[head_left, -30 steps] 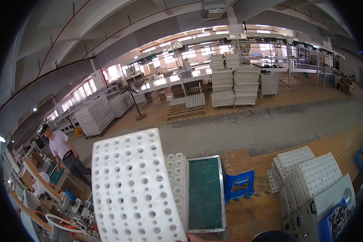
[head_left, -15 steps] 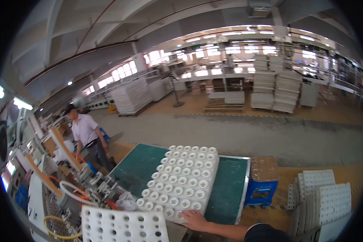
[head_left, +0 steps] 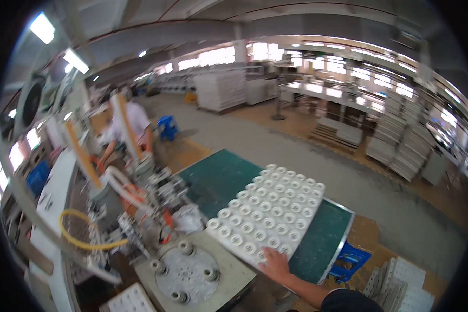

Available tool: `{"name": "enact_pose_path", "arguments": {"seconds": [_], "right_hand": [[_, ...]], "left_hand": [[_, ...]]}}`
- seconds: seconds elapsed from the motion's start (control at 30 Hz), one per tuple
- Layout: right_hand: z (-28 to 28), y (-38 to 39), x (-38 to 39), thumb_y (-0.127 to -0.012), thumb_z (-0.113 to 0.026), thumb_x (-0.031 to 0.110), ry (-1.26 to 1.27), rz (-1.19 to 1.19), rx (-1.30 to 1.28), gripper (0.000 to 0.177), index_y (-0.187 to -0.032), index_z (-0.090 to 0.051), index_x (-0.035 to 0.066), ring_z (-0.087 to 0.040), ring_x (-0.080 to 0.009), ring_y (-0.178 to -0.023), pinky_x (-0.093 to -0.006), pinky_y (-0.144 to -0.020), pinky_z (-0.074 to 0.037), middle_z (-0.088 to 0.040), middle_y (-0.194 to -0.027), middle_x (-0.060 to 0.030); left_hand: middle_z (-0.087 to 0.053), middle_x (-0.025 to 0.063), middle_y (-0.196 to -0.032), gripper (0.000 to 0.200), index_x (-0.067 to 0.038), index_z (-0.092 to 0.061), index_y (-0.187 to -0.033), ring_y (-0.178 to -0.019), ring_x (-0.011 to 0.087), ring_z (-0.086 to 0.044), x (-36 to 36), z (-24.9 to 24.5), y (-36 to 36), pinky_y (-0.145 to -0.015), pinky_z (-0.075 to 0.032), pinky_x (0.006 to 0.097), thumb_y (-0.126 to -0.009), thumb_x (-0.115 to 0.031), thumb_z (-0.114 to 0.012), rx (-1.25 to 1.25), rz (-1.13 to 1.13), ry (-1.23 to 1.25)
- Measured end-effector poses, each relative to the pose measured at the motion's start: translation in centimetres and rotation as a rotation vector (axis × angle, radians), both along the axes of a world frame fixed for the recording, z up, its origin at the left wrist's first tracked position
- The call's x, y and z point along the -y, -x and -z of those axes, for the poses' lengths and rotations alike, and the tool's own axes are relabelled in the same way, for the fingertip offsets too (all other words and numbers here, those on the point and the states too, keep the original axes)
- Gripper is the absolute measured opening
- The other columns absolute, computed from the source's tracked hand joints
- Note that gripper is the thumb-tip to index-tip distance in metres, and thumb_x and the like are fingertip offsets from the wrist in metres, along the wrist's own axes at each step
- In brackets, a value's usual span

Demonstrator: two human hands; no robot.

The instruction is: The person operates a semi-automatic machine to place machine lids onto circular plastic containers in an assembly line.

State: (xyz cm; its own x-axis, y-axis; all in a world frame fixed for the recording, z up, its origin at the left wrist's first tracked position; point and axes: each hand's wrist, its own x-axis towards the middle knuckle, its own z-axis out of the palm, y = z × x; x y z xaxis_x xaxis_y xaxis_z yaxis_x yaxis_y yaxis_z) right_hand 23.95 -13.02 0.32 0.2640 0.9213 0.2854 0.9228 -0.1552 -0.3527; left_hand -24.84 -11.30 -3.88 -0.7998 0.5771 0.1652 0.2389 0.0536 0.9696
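Note:
My right hand (head_left: 275, 265) reaches in from the lower right, fingers stretched out over the near edge of a white tray (head_left: 233, 245). Its fingertips touch the nearest round white parts (head_left: 261, 255); whether they pinch one is not clear. Rows of these round parts, with dark marks in their centres, fill the tray, which lies on a green-topped table (head_left: 221, 174). My left hand is out of view. Left of the tray is a machine with a round metal plate (head_left: 186, 275) bearing several upright fixtures (head_left: 211, 274). Part of a white perforated tray (head_left: 128, 302) shows at the bottom edge.
Metal clamps and hoses (head_left: 164, 190) stand beside the table, with a yellow hose (head_left: 70, 239) further left. Another person (head_left: 135, 122) leans over the bench beyond. A blue stool (head_left: 351, 260) and stacked perforated trays (head_left: 400, 286) are at the right.
The view has swung left and down, bringing the round machine plate into sight. The perforated tray in front has dropped mostly out of view. My right hand stays at the tray's near edge.

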Motion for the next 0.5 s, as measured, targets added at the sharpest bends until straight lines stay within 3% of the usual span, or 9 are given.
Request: {"name": "enact_pose_path", "arguments": {"seconds": [0.07, 0.23, 0.27, 0.3, 0.33, 0.37, 0.43, 0.47, 0.5], "right_hand": [[0.5, 0.2, -0.3, -0.079, -0.064, 0.033, -0.037, 0.002, 0.010, 0.065, -0.131, -0.041, 0.003, -0.047, -0.0311, -0.116, -0.0475, -0.092, -0.035, -0.049, -0.128, -0.0159], [1.6, -0.2, -0.9, -0.080, -0.064, 0.032, -0.009, 0.032, 0.017, 0.062, -0.130, -0.044, 0.003, -0.046, -0.0331, -0.117, -0.0504, -0.096, -0.030, -0.050, -0.127, -0.0174], [1.9, -0.4, -1.0, -0.079, -0.065, 0.031, -0.005, 0.026, 0.060, 0.062, -0.131, -0.043, 0.002, -0.046, -0.0336, -0.117, -0.0499, -0.096, -0.030, -0.050, -0.127, -0.0177], [2.1, -0.4, -1.0, -0.078, -0.066, 0.029, -0.006, 0.034, 0.097, 0.063, -0.131, -0.043, 0.002, -0.046, -0.0341, -0.117, -0.0493, -0.096, -0.030, -0.050, -0.126, -0.0181], [2.0, -0.2, -1.1, -0.078, -0.066, 0.029, 0.011, -0.011, 0.095, 0.063, -0.131, -0.043, 0.002, -0.046, -0.0341, -0.117, -0.0493, -0.096, -0.030, -0.050, -0.126, -0.0181], [1.7, 0.1, -1.0, -0.077, -0.067, 0.027, -0.005, 0.012, 0.096, 0.064, -0.131, -0.044, 0.002, -0.046, -0.0349, -0.116, -0.0489, -0.095, -0.031, -0.050, -0.126, -0.0186], [1.6, -0.2, -1.5, -0.077, -0.068, 0.026, -0.017, 0.031, 0.088, 0.064, -0.131, -0.044, 0.001, -0.047, -0.0358, -0.114, -0.0485, -0.094, -0.032, -0.050, -0.125, -0.0191], [1.3, -0.5, -1.9, -0.075, -0.069, 0.024, 0.033, 0.029, 0.067, 0.063, -0.129, -0.046, 0.001, -0.048, -0.0366, -0.112, -0.0481, -0.093, -0.033, -0.051, -0.123, -0.0197], [0.7, -0.6, -1.8, -0.074, -0.071, 0.023, 0.085, 0.035, 0.052, 0.062, -0.127, -0.048, 0.001, -0.049, -0.0374, -0.110, -0.0477, -0.093, -0.034, -0.053, -0.121, -0.0203]], "left_hand": [[-0.056, 0.0195, -0.116, 0.046, 0.004, -0.048, -0.122, -0.100, 0.0315, -0.058, 4.7, 1.4, 4.9, -0.094, -0.044, 0.0441, -0.085, -0.021, -0.058, -0.032, -0.196, 0.063], [-0.060, 0.0196, -0.112, 0.042, 0.006, -0.052, -0.118, -0.096, 0.0309, -0.062, 24.5, 6.8, 13.2, -0.092, -0.046, 0.0433, -0.084, -0.019, -0.057, -0.061, -0.793, 0.297], [-0.060, 0.0220, -0.111, 0.039, 0.008, -0.053, -0.117, -0.088, 0.0299, -0.064, 26.8, 14.2, 19.8, -0.091, -0.046, 0.0421, -0.081, -0.007, -0.058, -0.254, -0.691, 0.554], [-0.059, 0.0225, -0.111, 0.043, 0.007, -0.055, -0.115, -0.094, 0.0292, -0.061, 27.3, 19.5, 24.2, -0.090, -0.044, 0.0430, -0.075, -0.007, -0.063, -0.597, -0.594, 0.994], [-0.060, 0.0182, -0.111, 0.043, 0.003, -0.058, -0.113, -0.103, 0.0296, -0.057, 20.0, 8.7, 18.0, -0.093, -0.042, 0.0420, -0.073, -0.010, -0.067, -0.487, -0.709, 0.552], [-0.059, 0.0152, -0.116, 0.046, -0.001, -0.059, -0.115, -0.111, 0.0298, -0.052, 17.3, 4.2, 16.2, -0.098, -0.039, 0.0409, -0.071, -0.012, -0.068, -0.422, -0.419, 0.462], [-0.057, 0.0166, -0.114, 0.055, 0.000, -0.056, -0.116, -0.110, 0.0328, -0.051, 12.0, 3.9, 16.5, -0.098, -0.036, 0.0427, -0.065, -0.011, -0.073, -0.492, -0.138, 0.433], [-0.055, 0.0167, -0.119, 0.062, -0.006, -0.055, -0.120, -0.112, 0.0345, -0.049, 9.5, 3.4, 16.8, -0.098, -0.036, 0.0455, -0.063, -0.016, -0.076, -0.622, 0.023, 0.436], [-0.047, 0.0175, -0.130, 0.074, -0.013, -0.050, -0.128, -0.123, 0.0365, -0.040, 7.2, 2.9, 16.6, -0.101, -0.030, 0.0511, -0.061, -0.028, -0.079, -0.638, 0.113, 0.592]]}}
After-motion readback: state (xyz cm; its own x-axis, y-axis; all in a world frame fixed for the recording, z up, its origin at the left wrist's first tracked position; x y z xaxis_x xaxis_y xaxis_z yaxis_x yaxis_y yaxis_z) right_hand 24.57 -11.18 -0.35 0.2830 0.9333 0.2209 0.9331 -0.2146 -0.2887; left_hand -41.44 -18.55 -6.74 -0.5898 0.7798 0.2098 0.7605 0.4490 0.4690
